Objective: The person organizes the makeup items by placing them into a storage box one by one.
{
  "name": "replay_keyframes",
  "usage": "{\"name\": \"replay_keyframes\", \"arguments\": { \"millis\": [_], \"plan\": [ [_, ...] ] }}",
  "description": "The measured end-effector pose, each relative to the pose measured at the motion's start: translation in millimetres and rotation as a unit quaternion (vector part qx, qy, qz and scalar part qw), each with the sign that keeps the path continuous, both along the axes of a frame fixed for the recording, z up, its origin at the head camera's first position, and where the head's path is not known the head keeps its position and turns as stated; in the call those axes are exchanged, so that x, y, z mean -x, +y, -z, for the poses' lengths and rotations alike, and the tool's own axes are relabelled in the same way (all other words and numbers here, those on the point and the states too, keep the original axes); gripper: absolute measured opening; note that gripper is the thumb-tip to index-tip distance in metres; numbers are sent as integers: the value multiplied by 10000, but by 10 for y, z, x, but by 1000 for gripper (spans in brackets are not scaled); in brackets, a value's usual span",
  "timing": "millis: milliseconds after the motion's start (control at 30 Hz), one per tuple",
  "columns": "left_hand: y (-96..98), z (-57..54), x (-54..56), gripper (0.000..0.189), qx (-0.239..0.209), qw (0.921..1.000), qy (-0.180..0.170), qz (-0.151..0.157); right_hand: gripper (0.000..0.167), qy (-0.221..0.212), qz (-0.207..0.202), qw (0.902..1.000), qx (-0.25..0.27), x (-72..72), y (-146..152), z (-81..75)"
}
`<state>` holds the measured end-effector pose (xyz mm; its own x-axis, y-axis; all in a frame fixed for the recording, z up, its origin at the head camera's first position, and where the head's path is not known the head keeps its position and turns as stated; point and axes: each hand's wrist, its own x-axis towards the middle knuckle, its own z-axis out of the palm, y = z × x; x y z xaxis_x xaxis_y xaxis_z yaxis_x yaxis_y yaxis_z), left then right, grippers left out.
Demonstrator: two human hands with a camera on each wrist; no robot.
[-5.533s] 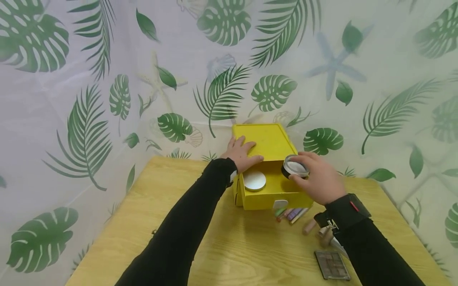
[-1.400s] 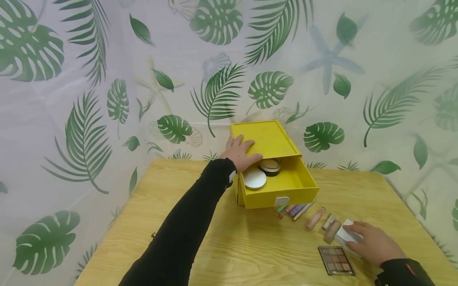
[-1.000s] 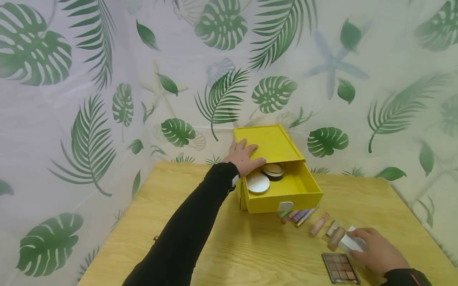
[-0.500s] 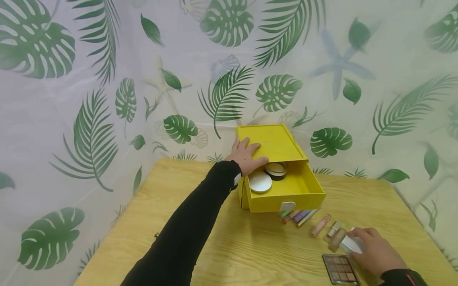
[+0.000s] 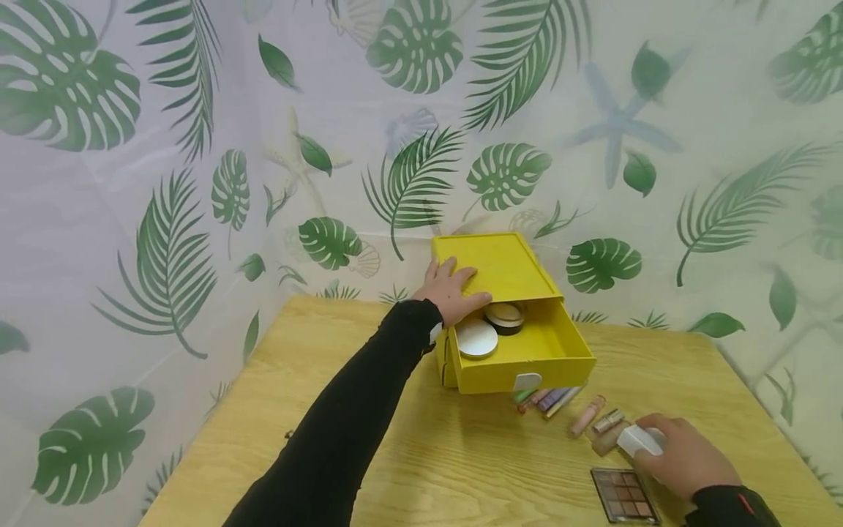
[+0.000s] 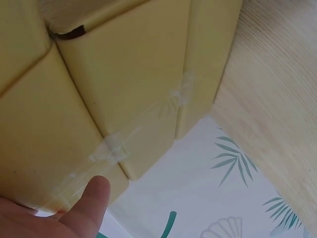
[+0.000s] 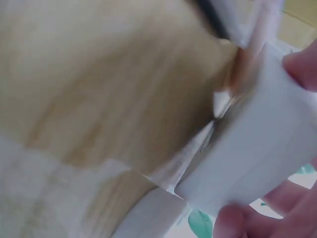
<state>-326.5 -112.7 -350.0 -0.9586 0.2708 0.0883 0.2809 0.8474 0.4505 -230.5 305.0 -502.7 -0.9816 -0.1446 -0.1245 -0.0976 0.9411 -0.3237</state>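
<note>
My left hand (image 5: 451,293) rests on the top of a yellow box (image 5: 507,267), its fingers spread. The box's drawer (image 5: 487,378) is pulled out. Inside it lie a white round lid-like disc (image 5: 477,339) and a round black compact with a clear top (image 5: 504,318). In the left wrist view, fingers touch the yellow side wall (image 6: 129,74), which has clear tape. At the front right, my right hand (image 5: 688,457) grips a small white box (image 5: 637,440). The right wrist view shows this white box (image 7: 252,134) close up, held between thumb and fingers; that view is blurred.
An eyeshadow palette (image 5: 624,496) lies just left of the right hand. Beside the white box are a pink tube (image 5: 587,416), a small gold-capped bottle (image 5: 609,420) and a beige tube (image 5: 607,439). Several coloured pens (image 5: 549,400) lie below the drawer front. A leaf-print sheet (image 5: 408,110) hangs behind the table.
The compact, in my right hand earlier, now lies in the drawer. That hand moved to the front right and took hold of the white box, now tilted. My left hand stayed put.
</note>
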Motion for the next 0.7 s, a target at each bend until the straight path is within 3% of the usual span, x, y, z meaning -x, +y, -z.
{"name": "replay_keyframes", "arguments": {
  "millis": [100,233,467,700],
  "plan": [
    [5,-1,3,72,-32,10000,-2,-5,62,-128,64,9997,181,8,39,-74],
    [19,16,-1,72,-107,9999,-10,-17,65,97,160,9994,278,-3,69,-176],
    [23,31,-20,72,-127,9999,-42,-6,71,934,307,9924,736,-116,-64,-547],
    [22,8,-13,71,-105,9999,49,-27,55,2131,187,9690,1239,-203,-321,-992]
  ]
}}
